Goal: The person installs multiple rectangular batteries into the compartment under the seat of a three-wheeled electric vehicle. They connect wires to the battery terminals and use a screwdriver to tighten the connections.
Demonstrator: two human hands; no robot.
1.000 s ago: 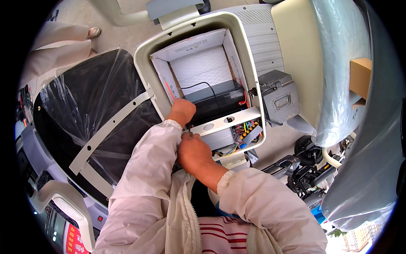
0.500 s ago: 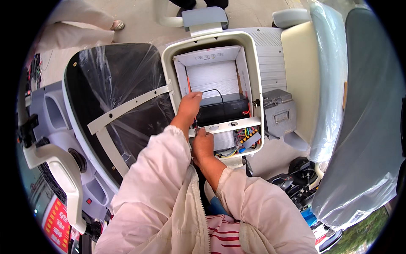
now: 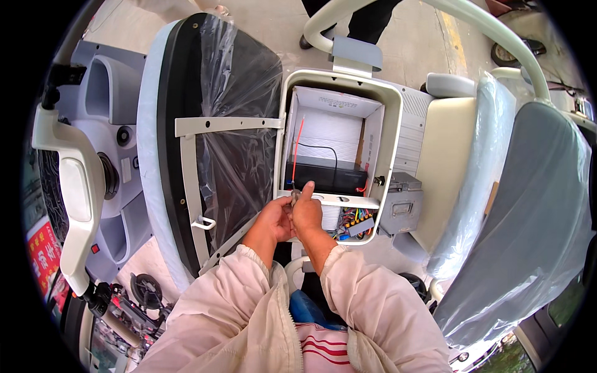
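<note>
My left hand (image 3: 273, 219) and my right hand (image 3: 308, 212) meet at the near left corner of an open vehicle compartment (image 3: 393, 149). Both are closed, fingertips together around a small greyish piece that I cannot make out; my right index finger points forward. Just beyond them, a red wire (image 3: 298, 149) rises from the left end of a black battery (image 3: 326, 176). A thin black cable (image 3: 334, 155) arches above that battery, which lies in a white cardboard box (image 3: 329, 115). A pale crossbar (image 3: 357, 201) runs right from my hands. Nearer sit a finned metal unit (image 3: 331, 217) and coloured wires (image 3: 359, 217).
A plastic-wrapped seat (image 3: 239, 81) stands tipped up left of the compartment, its white bracket (image 3: 230, 124) showing. Handlebars (image 3: 79, 186) are farther left. On the right are a grey metal box (image 3: 401, 205) and another wrapped seat (image 3: 516, 230). Another person's dark legs (image 3: 370, 22) show beyond.
My left hand has drawn back from over the battery to join my right hand near the crossbar. The red wire now shows upright. The whole view has shifted, with the compartment farther right.
</note>
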